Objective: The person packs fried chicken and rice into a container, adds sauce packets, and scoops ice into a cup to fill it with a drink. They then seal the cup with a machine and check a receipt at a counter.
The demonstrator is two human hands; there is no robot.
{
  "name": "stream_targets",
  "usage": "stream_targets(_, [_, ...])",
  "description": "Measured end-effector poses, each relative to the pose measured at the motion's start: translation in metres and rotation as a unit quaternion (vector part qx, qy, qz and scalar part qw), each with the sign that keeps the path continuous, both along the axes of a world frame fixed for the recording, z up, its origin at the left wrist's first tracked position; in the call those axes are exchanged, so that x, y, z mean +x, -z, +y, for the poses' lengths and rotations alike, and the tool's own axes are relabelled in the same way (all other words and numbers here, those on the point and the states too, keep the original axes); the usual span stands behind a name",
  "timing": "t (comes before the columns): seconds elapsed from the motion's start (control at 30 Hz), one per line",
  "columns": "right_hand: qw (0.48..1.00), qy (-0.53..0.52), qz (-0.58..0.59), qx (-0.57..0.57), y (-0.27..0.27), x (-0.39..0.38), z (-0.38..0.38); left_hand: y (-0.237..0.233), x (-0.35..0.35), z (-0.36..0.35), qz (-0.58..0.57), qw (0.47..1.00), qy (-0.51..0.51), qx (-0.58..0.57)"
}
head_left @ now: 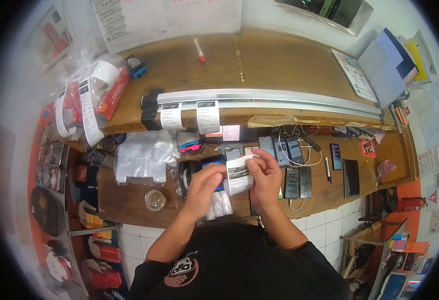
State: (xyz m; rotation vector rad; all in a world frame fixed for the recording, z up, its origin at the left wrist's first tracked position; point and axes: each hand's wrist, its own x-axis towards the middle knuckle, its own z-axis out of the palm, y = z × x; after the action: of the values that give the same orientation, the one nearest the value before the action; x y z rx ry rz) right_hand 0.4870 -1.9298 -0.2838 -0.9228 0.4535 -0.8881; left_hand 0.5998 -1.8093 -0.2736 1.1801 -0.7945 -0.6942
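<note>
A white printed receipt point(238, 181) with a black header band is held up over the desk in front of my chest. My right hand point(265, 177) pinches its upper right edge between thumb and fingers. The closed fingers of my left hand point(203, 189) grip the receipt's left edge. Below it, partly hidden by my hands, lie clear plastic-wrapped rolls point(221, 205). A black tape dispenser-like object point(185, 175) stands just behind my left hand. Two similar receipts point(208, 116) hang from a metal rail point(269, 96) on the shelf edge.
Several phones point(292, 182) and white cables lie to the right, with a marker point(328, 169) beside them. Clear plastic bags point(147, 157) and a small round container point(155, 200) are at left. A bag with receipts point(92, 95) and a red-capped marker point(199, 50) rest on the upper shelf.
</note>
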Motion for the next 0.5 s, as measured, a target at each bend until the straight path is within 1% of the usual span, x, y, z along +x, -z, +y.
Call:
stream_targets(0.07, [1.0, 0.002, -0.004, 0.005, 0.002, 0.003, 0.0, -0.006, -0.001, 0.003, -0.034, 0.998, 0.025, 0.051])
stream_targets(0.1, [1.0, 0.004, -0.002, 0.011, 0.003, 0.004, 0.001, -0.005, -0.002, 0.003, -0.033, 0.998, 0.024, 0.051])
stream_targets(0.17, [1.0, 0.007, -0.003, 0.016, 0.003, 0.006, 0.001, -0.004, -0.005, 0.001, 0.031, 0.998, 0.019, 0.054])
stream_targets(0.27, [1.0, 0.015, 0.003, 0.015, 0.003, 0.006, 0.002, 0.001, -0.006, 0.003, 0.052, 0.995, 0.029, 0.086])
stream_targets(0.3, [1.0, 0.019, 0.008, 0.012, 0.003, 0.006, 0.002, 0.003, -0.007, 0.002, 0.051, 0.994, 0.031, 0.087])
stream_targets(0.37, [1.0, 0.026, 0.012, 0.009, 0.005, 0.005, 0.002, 0.01, -0.01, 0.0, -0.009, 0.995, 0.024, 0.1])
stream_targets(0.4, [1.0, 0.022, 0.016, 0.006, 0.008, 0.005, 0.001, 0.014, -0.01, -0.002, -0.01, 0.995, 0.026, 0.1])
stream_targets(0.47, [1.0, 0.02, 0.02, 0.004, 0.009, 0.004, 0.002, 0.02, -0.011, -0.004, 0.006, 0.997, 0.037, 0.064])
stream_targets(0.5, [1.0, 0.007, 0.006, 0.007, 0.005, 0.004, 0.005, 0.017, -0.012, -0.003, 0.006, 0.997, 0.038, 0.065])
